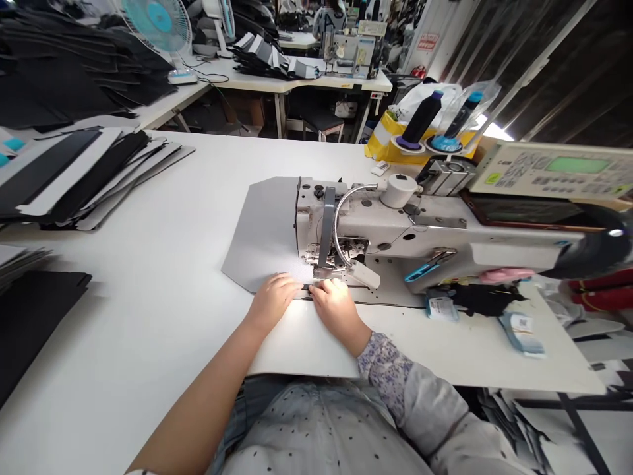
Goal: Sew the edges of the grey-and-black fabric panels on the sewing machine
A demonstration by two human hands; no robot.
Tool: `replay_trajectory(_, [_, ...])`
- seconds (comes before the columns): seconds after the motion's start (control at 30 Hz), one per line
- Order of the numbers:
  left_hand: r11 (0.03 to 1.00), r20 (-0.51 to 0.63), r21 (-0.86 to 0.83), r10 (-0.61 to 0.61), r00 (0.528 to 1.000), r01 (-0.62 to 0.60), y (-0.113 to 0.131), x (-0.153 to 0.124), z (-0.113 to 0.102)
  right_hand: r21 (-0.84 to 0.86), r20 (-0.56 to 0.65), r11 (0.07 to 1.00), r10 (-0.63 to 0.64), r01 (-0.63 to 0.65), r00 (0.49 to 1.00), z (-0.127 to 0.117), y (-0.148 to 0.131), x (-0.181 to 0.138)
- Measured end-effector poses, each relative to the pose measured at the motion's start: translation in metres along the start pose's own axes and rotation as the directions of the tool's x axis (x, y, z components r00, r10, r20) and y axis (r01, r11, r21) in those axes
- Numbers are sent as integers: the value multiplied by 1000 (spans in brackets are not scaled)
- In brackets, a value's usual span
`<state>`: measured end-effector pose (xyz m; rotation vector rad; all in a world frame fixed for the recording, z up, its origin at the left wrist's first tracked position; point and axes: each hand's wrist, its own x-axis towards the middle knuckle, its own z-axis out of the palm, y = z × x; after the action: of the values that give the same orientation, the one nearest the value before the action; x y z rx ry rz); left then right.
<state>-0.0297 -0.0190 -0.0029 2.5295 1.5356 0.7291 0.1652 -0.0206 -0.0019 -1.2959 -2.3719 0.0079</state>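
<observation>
A flat grey panel (262, 231) lies under the head of a white sewing machine (395, 221), reaching out to its left. At its near edge my left hand (273, 302) rests with fingers bent together, their tips at a small dark strip (306, 288). Just right of it my right hand (340, 311) is curled closed, thumb and finger at the strip's other end. Most of the strip is hidden by my fingers. The needle area sits right above my hands, lit by a small lamp (364, 274) on a bendable metal neck.
Stacks of grey and black panels (79, 175) lie at the left, with a black stack (39, 323) nearer. Blue-handled thread snips (428, 267) hang on the machine. Two dark thread cones (420, 119) and a control panel (558, 171) stand behind it. Label bundles (523, 333) lie right.
</observation>
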Motion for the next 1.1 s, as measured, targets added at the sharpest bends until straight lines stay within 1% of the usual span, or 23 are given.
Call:
replay_trajectory(0.13, [999,12,-42,-7,1000,7,-7,16,0,-12,6,1000,19,-19,1000,2,6,9])
replay_trajectory(0.4, [998,20,-65,-13,1000,14,-16,25,2,-3,88,996,92,-92,992,6,10,18])
replay_trajectory(0.57, [996,7,-68,-49,999,49,-22,33,5,11,135,992,123,-125,983,9,12,24])
replay_trajectory(0.8, [997,-2,-61,-41,999,41,-24,41,5,4,131,988,152,-154,980,10,11,24])
replay_trajectory(0.97, [997,7,-72,-38,999,39,-24,43,4,-8,129,990,137,-137,982,11,11,24])
replay_trajectory(1.1, [996,7,-77,-49,999,49,-25,45,4,-2,105,991,134,-135,985,12,11,24])
